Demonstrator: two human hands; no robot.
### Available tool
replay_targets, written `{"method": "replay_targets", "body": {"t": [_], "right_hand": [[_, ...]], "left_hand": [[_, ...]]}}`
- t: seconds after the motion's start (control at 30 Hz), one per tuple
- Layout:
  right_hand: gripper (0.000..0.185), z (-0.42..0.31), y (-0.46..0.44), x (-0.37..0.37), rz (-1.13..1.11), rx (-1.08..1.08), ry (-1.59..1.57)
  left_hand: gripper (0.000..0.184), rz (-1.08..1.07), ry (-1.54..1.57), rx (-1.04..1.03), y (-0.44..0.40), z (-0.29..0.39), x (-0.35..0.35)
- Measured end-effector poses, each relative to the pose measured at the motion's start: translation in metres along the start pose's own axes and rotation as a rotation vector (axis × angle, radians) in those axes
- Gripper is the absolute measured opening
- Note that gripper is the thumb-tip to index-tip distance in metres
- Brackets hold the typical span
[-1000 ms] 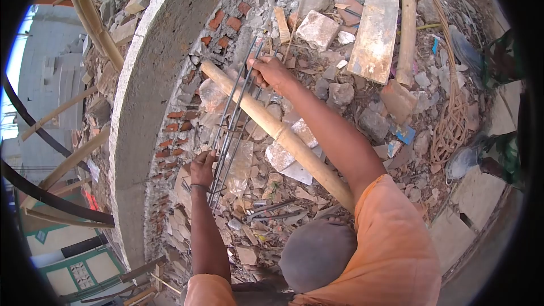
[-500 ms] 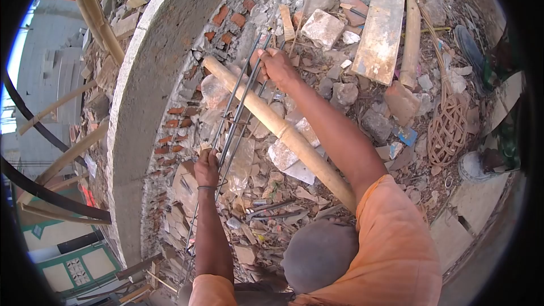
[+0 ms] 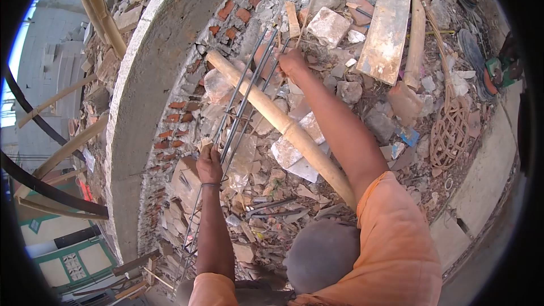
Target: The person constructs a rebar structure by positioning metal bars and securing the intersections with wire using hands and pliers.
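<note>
A rebar cage (image 3: 237, 116) of long thin steel rods with wire stirrups slants up across the rubble, its rod ends splayed apart at the top. My right hand (image 3: 293, 63) is closed at the upper end of the right-hand rod. Lower down, my left hand (image 3: 209, 164) is closed against the cage's left side, its fingers around a rod. A small pale scrap (image 3: 204, 144) shows just above the left fingers; whether it is held I cannot tell. A thick bamboo pole (image 3: 292, 130) lies slantwise beneath the rods.
Broken brick and concrete rubble (image 3: 351, 92) covers the ground. A concrete beam (image 3: 133, 107) curves along the left. A wooden plank (image 3: 386, 34) and another bamboo pole (image 3: 415, 28) lie at upper right, near a woven rattan piece (image 3: 450, 136). Another person's patterned trouser leg (image 3: 506, 68) shows at the right edge.
My right hand has moved right, from across the grouped rods to the right-hand rod, and the rod ends are wider apart. My left hand stays nearly in place. The other person's foot has shifted.
</note>
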State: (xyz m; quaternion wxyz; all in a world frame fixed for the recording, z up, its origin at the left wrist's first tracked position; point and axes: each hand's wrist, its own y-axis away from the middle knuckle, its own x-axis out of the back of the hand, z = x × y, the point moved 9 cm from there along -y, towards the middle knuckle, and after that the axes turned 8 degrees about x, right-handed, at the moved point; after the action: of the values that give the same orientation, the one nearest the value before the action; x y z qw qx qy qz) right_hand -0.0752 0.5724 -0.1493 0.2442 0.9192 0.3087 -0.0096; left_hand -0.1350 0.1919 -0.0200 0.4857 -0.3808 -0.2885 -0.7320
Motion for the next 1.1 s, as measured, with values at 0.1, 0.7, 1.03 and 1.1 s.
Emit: {"method": "replay_targets", "body": {"t": [0.1, 0.7, 1.03, 1.1], "right_hand": [[0.020, -0.004, 0.009, -0.001, -0.023, -0.047, -0.001], [0.023, 0.003, 0.013, -0.003, -0.128, -0.041, 0.037], [0.022, 0.006, 0.010, -0.005, -0.129, -0.052, 0.048], [0.023, 0.007, 0.012, -0.005, -0.124, -0.069, 0.074]], "left_hand": [[0.021, 0.007, -0.014, -0.028, -0.001, 0.001, 0.000], [0.026, -0.078, 0.096, 0.043, -0.009, -0.004, -0.003], [0.030, -0.671, -0.062, 0.338, -0.050, -0.041, -0.033], [0.034, -0.766, -0.186, 0.324, -0.051, -0.044, -0.040]]}}
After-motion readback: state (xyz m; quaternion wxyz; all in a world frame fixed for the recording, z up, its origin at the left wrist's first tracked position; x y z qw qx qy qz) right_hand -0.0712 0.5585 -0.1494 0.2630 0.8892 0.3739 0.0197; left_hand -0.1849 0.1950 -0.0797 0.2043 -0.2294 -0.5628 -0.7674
